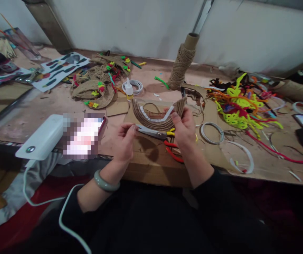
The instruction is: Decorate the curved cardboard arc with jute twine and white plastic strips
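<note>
My right hand (184,130) grips the right end of a crescent-shaped piece of coiled brown twine (154,121). A white strip runs along its inner curve. My left hand (126,135) is closed in a pinch just below and left of the crescent; anything between those fingertips is too small to make out. Scissors (154,132) with red and yellow handles show between the hands, blades pointing left toward my left fingertips. I cannot tell whether the left fingers touch the blades. Cardboard (151,151) is beneath the hands.
Behind stand a twine spool (181,65) and a white glue bottle (128,90). Twine hats (96,93) with coloured trim are at left, near a phone (85,137) and power bank (42,137). Fuzzy coloured pipe cleaners (238,109) and a white ring (212,133) are at right.
</note>
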### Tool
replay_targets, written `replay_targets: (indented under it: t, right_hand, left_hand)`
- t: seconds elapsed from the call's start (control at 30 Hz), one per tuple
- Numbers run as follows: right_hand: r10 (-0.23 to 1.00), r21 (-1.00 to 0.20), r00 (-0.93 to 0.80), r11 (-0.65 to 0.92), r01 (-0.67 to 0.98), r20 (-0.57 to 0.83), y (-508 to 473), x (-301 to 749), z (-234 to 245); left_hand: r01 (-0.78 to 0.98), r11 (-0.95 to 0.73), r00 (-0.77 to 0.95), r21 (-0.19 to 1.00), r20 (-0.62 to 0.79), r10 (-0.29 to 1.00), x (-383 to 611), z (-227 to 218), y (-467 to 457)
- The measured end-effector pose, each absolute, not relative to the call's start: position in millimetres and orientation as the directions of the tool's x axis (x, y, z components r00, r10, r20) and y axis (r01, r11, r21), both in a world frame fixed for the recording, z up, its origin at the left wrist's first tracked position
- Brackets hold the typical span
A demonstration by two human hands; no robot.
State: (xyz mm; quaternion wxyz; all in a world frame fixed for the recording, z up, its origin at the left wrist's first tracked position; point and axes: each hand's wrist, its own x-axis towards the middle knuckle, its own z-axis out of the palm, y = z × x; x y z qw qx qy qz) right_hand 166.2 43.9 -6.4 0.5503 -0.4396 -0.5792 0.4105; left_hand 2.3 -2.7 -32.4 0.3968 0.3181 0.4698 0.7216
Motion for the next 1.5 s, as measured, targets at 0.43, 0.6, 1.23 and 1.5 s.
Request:
replay_targets:
  t: [0.43, 0.6, 1.23, 1.5]
  right_hand:
    - [0.883, -0.885, -0.345, 0.406, 0.226, 0.317, 25, 154, -3]
    - [0.886, -0.859, -0.364, 0.406, 0.311, 0.287, 26, 158, -4]
    - [0.851, -0.787, -0.188, 0.525, 0.325, 0.49, 33, 162, -10]
    - [0.859, -0.758, -0.181, 0.508, 0.41, 0.478, 41, 165, -16]
  left_hand:
    - [0.139, -0.271, -0.317, 0.952, 0.303, 0.899, 18, -1, -4]
    - [0.2, -0.292, -0.301, 0.935, 0.342, 0.89, 21, -3, 7]
    - [0.386, -0.44, -0.054, 0.811, 0.496, 0.866, 31, 25, 26]
    - [0.317, -0.533, -0.02, 0.785, 0.567, 0.823, 31, 4, 48]
